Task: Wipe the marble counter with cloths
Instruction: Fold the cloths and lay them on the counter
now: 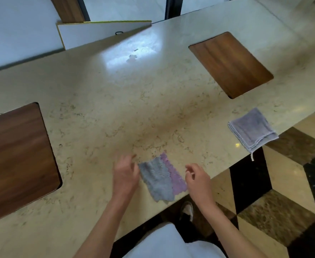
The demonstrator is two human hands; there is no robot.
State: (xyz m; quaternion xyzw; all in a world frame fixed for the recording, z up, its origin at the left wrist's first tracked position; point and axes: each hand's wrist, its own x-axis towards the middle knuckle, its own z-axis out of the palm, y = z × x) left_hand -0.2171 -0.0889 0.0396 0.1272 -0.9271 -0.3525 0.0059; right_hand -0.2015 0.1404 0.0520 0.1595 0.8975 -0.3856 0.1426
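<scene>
Cloth in hand's reach: grey-and-purple cloth (162,178) lies flat on the marble counter (134,112), close to its near edge, between the two hands. Grey half toward the left hand, purple strip toward the right. Scalloped borders; one near corner reaches the counter's edge.
Second cloth: folded grey cloth (252,127) sits well apart to the right, near the same edge, one corner and a small tag hanging over it. Untouched by either hand.
Left hand (125,175): just beside the grey border. Fingers (130,161) spread and loosely curled, gripping nothing. Whether the fingertips brush the cloth's edge cannot be told; motion blur there.
Right hand (199,178): just beside the purple border, fingers (190,168) half curled, thumb and forefinger apart, holding nothing. A thin gap to the cloth seems to show.
Step in hand (judgement): cloth laid out or being taken up; no wiping stroke under way, since neither palm presses on the fabric.
Next move (judgement): one hand needs to come down flat on the cloth, or pinch and bunch it, then push it across the stone with steady downward pressure.
Target area (judgement): a pale smudge (132,57) and small fleck show in the window glare on the far side; likely needs a reach.
Surroundings: two wooden inset panels, left (17,155) and far right (231,64), are set flush in the counter. Patterned floor (283,202) lies beyond the near edge.
</scene>
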